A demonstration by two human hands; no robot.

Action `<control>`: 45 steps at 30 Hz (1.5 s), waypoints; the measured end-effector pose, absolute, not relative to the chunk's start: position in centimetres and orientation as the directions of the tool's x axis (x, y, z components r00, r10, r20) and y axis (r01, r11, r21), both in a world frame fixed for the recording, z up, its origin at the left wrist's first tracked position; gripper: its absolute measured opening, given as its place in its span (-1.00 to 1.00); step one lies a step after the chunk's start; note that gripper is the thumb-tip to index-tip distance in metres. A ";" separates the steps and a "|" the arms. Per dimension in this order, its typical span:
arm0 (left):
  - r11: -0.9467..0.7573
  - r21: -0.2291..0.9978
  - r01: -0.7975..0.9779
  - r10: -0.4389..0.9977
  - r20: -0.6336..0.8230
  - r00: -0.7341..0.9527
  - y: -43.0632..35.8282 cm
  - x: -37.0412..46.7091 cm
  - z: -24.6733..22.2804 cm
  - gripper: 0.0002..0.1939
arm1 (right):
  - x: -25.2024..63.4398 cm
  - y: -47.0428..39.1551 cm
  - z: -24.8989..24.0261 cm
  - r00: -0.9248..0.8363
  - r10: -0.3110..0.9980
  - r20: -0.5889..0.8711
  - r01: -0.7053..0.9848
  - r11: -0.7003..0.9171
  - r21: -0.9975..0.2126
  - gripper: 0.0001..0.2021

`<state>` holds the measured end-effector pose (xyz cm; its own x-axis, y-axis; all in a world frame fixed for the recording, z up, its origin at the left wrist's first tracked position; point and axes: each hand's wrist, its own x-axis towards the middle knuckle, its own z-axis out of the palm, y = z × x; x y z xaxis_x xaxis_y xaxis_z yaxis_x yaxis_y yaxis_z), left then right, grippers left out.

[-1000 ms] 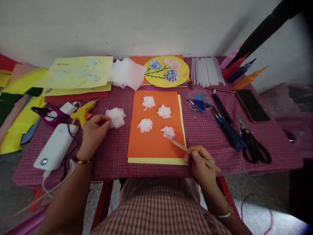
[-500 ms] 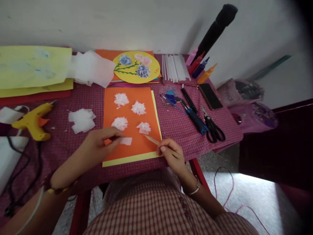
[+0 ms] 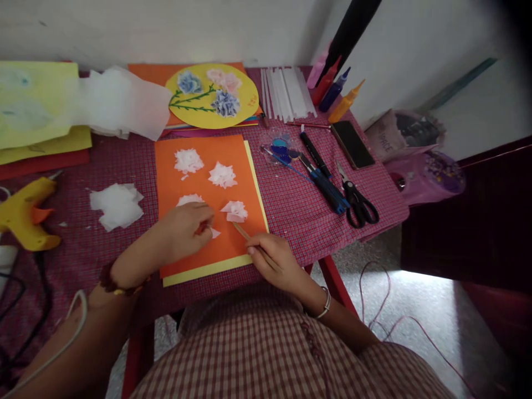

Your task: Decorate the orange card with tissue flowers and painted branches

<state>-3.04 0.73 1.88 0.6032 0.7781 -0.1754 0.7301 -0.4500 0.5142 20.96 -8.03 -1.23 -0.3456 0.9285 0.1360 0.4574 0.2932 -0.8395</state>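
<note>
Head view: left hand (image 3: 189, 231) nearly closed, pinching pink paper piece (image 3: 215, 233); right hand (image 3: 272, 259) curled around wooden stick (image 3: 241, 230).

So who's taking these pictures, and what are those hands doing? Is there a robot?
No robot here! These are a person's own bare hands. All three pictures come from one camera on the person's head, looking forward and down.

The left hand is at a small scrap of pale paper. The right hand holds a thin stick, its tip by a puffy white paper tuft.

Four tufts sit on an orange sheet; the left hand partly hides one. Around it on the checked cloth are a pile of thin white paper, a yellow glue gun, scissors, a phone and a yellow oval with blue and pink paper flowers.
</note>
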 end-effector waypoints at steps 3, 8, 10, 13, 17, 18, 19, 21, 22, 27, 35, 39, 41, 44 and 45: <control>-0.399 0.496 0.771 0.820 -0.184 0.542 0.5 -3.0 2.0 -0.93 | 20.9 -8.1 -1.4 -0.344 0.929 0.136 0.480 0.299 -0.825 -0.83; -0.391 0.486 0.781 0.824 -0.193 0.532 0.6 -2.9 2.0 -0.91 | 21.0 -8.3 -1.7 -0.296 0.945 0.141 0.472 0.273 -0.838 -0.83; -0.388 0.493 0.779 0.828 -0.185 0.529 0.5 -3.0 2.0 -0.92 | 20.9 -8.2 -1.7 -0.270 0.952 0.141 0.474 0.259 -0.842 -0.84; -0.393 0.517 0.761 0.825 -0.168 0.540 0.6 -3.1 1.9 -0.92 | 20.8 -8.1 -1.6 -0.239 0.960 0.143 0.470 0.244 -0.848 -0.84; -0.496 0.529 0.689 0.751 -0.138 0.646 1.2 -2.6 2.1 -0.88 | 20.8 -8.2 -1.6 -0.201 0.970 0.137 0.442 0.215 -0.871 -0.85; -0.529 0.510 0.678 0.731 -0.131 0.669 1.5 -2.2 2.1 -0.86 | 20.8 -8.2 -1.6 -0.184 0.975 0.125 0.423 0.193 -0.885 -0.85; -0.554 0.487 0.675 0.718 -0.131 0.684 1.8 -1.9 2.1 -0.84 | 20.9 -8.3 -1.6 -0.161 0.981 0.108 0.397 0.165 -0.903 -0.86; -0.561 0.456 0.691 0.716 -0.152 0.681 2.3 -1.0 2.0 -0.83 | 21.1 -8.3 -1.8 -0.112 0.992 0.063 0.329 0.097 -0.939 -0.86; -0.549 0.455 0.701 0.720 -0.170 0.673 2.5 -0.7 1.9 -0.84 | 21.2 -8.3 -1.9 -0.091 0.995 0.039 0.296 0.064 -0.953 -0.86; -0.460 0.483 0.746 0.774 -0.194 0.603 2.8 0.1 1.4 -0.87 | 21.4 -8.3 -2.3 -0.049 0.998 -0.028 0.219 -0.017 -0.976 -0.85; -0.308 0.580 0.754 0.840 -0.207 0.502 2.9 0.2 1.4 -0.94 | 21.4 -8.8 -2.4 0.031 0.999 0.031 0.149 0.026 -0.988 -0.90; -0.253 0.631 0.734 0.868 -0.187 0.460 3.0 0.2 0.9 -0.91 | 21.5 -9.1 -2.3 0.097 0.992 0.084 0.138 0.071 -0.988 -0.89; -0.218 0.647 0.730 0.880 -0.192 0.433 3.0 0.1 0.7 -0.88 | 21.6 -9.1 -2.0 0.089 0.985 0.147 0.144 0.133 -0.981 -0.86; -0.191 0.660 0.726 0.885 -0.205 0.418 3.0 0.2 0.7 -0.90 | 21.6 -8.9 -1.5 -0.097 0.963 0.252 0.179 0.266 -0.947 -0.86; -0.189 0.663 0.724 0.883 -0.208 0.420 3.0 0.3 0.8 -0.90 | 21.6 -8.7 -1.3 -0.169 0.949 0.266 0.205 0.297 -0.933 -0.86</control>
<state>0.26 2.98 0.76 0.4201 0.8834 -0.2076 0.7242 -0.1885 0.6633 21.56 -8.71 -1.35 -0.1694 0.9491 0.2655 0.2049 0.2974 -0.9325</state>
